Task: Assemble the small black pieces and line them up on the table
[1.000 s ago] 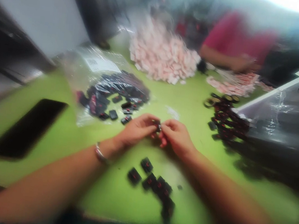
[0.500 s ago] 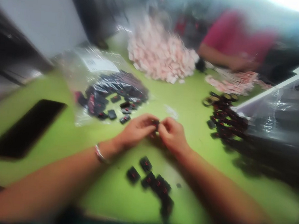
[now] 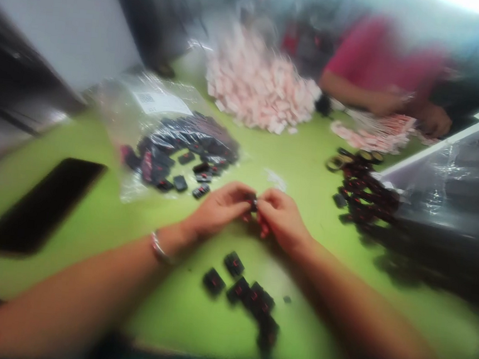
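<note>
Near the middle of the green table, my left hand (image 3: 222, 209) pinches a small dark piece (image 3: 253, 203) between thumb and fingers. My right hand (image 3: 280, 214) meets it from the other side, its fingertips closed at the same piece. Most of the piece is hidden by the fingers. Below the hands lie several black blocks (image 3: 234, 263) with red marks. Up and to the left, a clear plastic bag (image 3: 115, 113) lies with many similar blocks (image 3: 180, 183) in and before it.
A large pile of pale pink pieces (image 3: 264, 92) stands at the back. Dark parts (image 3: 356, 189) lie at the right beside a plastic-covered box (image 3: 441, 175). A black slab (image 3: 42, 207) is at the left. Across the table sits a person in pink (image 3: 371, 62).
The fingers of my right hand have shifted slightly, and more of its lower fingers show. The other person's second hand has come into view at the back right.
</note>
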A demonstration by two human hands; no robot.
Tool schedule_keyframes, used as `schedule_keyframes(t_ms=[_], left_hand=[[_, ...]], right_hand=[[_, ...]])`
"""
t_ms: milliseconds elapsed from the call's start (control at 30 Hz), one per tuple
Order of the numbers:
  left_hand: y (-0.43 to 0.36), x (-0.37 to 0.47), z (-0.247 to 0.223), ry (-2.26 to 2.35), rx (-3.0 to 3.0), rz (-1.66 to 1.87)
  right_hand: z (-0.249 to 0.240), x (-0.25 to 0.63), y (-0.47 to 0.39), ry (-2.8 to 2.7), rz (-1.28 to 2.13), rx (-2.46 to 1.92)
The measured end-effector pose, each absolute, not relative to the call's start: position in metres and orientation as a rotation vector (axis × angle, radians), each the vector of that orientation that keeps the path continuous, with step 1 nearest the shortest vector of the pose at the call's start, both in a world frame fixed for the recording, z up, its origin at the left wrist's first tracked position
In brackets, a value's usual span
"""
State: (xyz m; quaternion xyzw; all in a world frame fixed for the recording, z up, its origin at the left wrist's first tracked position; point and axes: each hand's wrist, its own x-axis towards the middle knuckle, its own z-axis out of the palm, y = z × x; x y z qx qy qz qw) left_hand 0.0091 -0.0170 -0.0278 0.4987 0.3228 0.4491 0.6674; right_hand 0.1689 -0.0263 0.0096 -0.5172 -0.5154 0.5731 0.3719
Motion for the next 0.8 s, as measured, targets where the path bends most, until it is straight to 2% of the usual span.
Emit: schedule_keyframes(t_ms=[167, 333, 400, 567, 800], left_hand=[[-0.019, 0.008, -0.024, 0.794, 1.314, 0.985], [-0.019, 0.008, -0.027, 0.899, 1.440, 0.993], [-0.018, 0.009, -0.027, 0.875, 1.371, 0.996], [-0.016, 0.009, -0.025, 0.730, 1.021, 0.983], [-0.016, 0.009, -0.025, 0.751, 1.120, 0.979]], right_hand=[[0.015, 0.174, -0.021, -1.602, 1.348, -1.499], [0.009, 0.173, -0.016, -1.871, 0.824, -1.520], [0.008, 0.172, -0.017, -1.801, 0.921, -1.503], [0.010, 0.171, -0.024, -1.343, 1.517, -1.319], [0.011, 0.173, -0.022, -1.368, 1.515, -1.353]])
